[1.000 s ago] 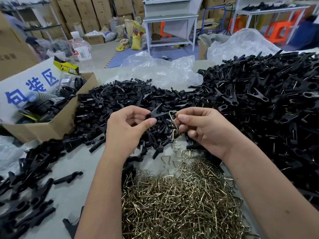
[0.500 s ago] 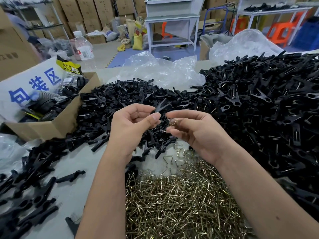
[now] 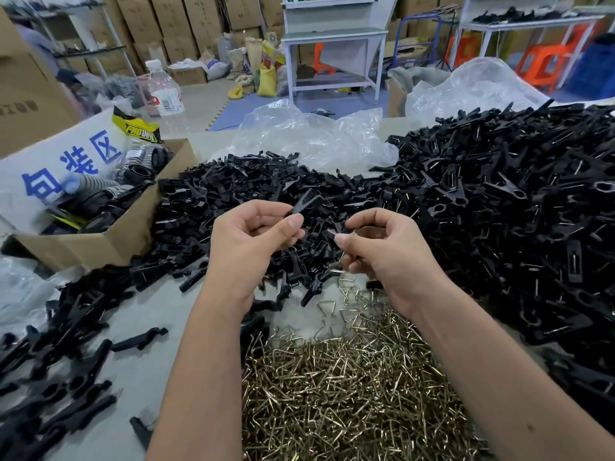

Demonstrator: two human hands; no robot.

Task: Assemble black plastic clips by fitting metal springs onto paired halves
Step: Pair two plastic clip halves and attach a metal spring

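Plainly, most of the job is ahead of me, going by how things lie: a big heap of finished clips with wire showing in them rises on my right, but a heap of loose halves spreads ahead and a mound of brass-coloured springs lies on the table right under my wrists. My left hand pinches a pair of black halves between thumb and curled fingers, their forked end sticking up and away from me. My right hand is curled round a spring, of which only a thin glint of wire shows by the fingers. Spring and halves are near each other but apart, so I judge this clip is not yet sprung. The halves look matt, slim and stiff; the spring thin and easily dropped.
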